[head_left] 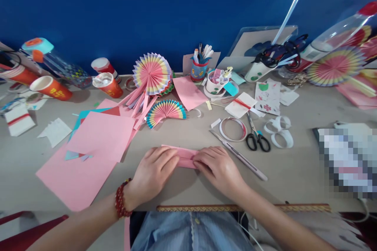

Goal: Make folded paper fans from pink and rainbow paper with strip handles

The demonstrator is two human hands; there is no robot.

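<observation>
A narrow folded strip of pink paper (186,157) lies flat on the desk in front of me, with a crease running along its length. My left hand (157,172) has its fingers closed together over the strip's left end. At the right end, my right hand (216,166) grips the strip with bent fingers and the thumb close to its edge. Both hands hide the ends of the strip. Just beyond my right hand lie a pale craft knife (240,155), a roll of tape (232,129) and black-handled scissors (257,141).
Pink paper sheets (100,133) are stacked at the left. Behind my hands are a pleated fan (166,113) and a round paper rosette (151,73). Paper cups (51,88) stand at the back left, a pen holder (198,70) at the back. A blurred-out device (349,162) sits at right.
</observation>
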